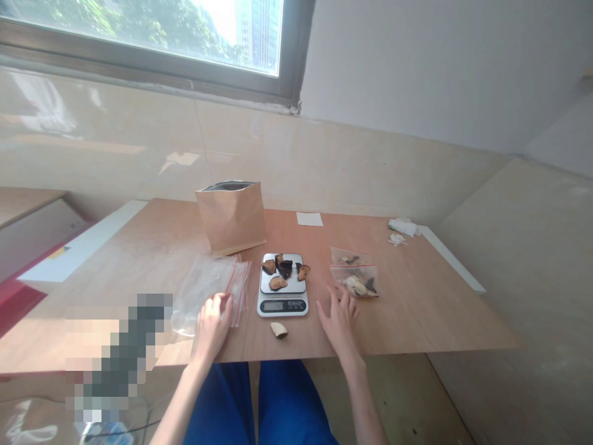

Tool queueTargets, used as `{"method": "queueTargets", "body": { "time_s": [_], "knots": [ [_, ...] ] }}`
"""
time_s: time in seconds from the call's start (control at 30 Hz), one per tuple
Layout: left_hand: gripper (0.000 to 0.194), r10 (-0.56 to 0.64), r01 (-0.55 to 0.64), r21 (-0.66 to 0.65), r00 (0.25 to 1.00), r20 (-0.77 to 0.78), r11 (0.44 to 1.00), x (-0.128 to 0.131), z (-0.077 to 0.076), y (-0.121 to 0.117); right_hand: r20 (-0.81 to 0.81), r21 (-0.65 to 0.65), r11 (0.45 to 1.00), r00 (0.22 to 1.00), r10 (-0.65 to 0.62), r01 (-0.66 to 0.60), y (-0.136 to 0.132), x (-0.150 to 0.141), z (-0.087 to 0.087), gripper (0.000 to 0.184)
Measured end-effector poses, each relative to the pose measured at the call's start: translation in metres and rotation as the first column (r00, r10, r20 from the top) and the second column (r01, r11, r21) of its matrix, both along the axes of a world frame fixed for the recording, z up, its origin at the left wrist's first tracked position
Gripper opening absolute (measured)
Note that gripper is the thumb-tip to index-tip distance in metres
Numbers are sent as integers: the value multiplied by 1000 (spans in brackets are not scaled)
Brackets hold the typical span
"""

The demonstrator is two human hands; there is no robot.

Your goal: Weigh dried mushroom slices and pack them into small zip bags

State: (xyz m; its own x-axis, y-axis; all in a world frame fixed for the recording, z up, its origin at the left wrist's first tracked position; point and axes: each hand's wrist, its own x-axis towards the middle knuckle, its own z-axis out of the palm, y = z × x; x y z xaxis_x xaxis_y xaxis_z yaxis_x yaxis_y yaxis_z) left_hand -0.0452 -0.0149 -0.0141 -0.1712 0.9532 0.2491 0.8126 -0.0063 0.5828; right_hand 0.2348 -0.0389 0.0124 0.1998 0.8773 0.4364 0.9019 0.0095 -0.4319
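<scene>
A white kitchen scale stands in the middle with several dark-skinned, brown dried slices on its plate. One pale, cream-coloured piece lies in front of it. My left hand rests on a pile of clear zip bags with red seal lines, its fingers loosely bent and not gripping. To the right of the scale, my right hand lies on the table with thumb and fingers apart. Its fingertips reach the lower edge of a filled zip bag holding pale and dark pieces. Behind that is another zip bag with a small dark piece.
An open brown paper pouch stands upright behind the clear bags. A white paper lies near the wall, and crumpled white tissue at the back right. A pixelated dark patch covers the left front. The wooden table ends close to my lap.
</scene>
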Motion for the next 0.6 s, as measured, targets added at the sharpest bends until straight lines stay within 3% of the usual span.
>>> {"method": "queueTargets", "body": {
  "time_s": [0.07, 0.17, 0.23, 0.33, 0.47, 0.6],
  "knots": [
    [38, -1, 1, -6, 1000, -2, 1000, 0, 1, 0, -16, -59, 978, 980, 199, -199, -12, -25, 13, 28],
    [39, -3, 3, -9, 1000, 8, 1000, -1, 1, 0, -95, -180, 852, 871, 483, -492, -31, -59, 21, 30],
    [39, -8, 8, -10, 1000, 19, 1000, -1, 1, 0, -149, -222, 789, 820, 553, -573, -39, -73, 17, 26],
    [39, -13, 13, -15, 1000, 27, 1000, -1, 0, 0, -260, -206, 752, 776, 575, -626, -41, -76, 10, 26],
    [39, -12, 13, -17, 1000, 28, 1000, -1, 0, 1, -335, -106, 781, 762, 554, -615, -17, -60, 13, 39],
    [38, -8, 10, -29, 998, 58, 1000, -1, 1, 1, -207, -50, 878, 865, 457, -476, 22, -45, 26, 38]
  ]
}}
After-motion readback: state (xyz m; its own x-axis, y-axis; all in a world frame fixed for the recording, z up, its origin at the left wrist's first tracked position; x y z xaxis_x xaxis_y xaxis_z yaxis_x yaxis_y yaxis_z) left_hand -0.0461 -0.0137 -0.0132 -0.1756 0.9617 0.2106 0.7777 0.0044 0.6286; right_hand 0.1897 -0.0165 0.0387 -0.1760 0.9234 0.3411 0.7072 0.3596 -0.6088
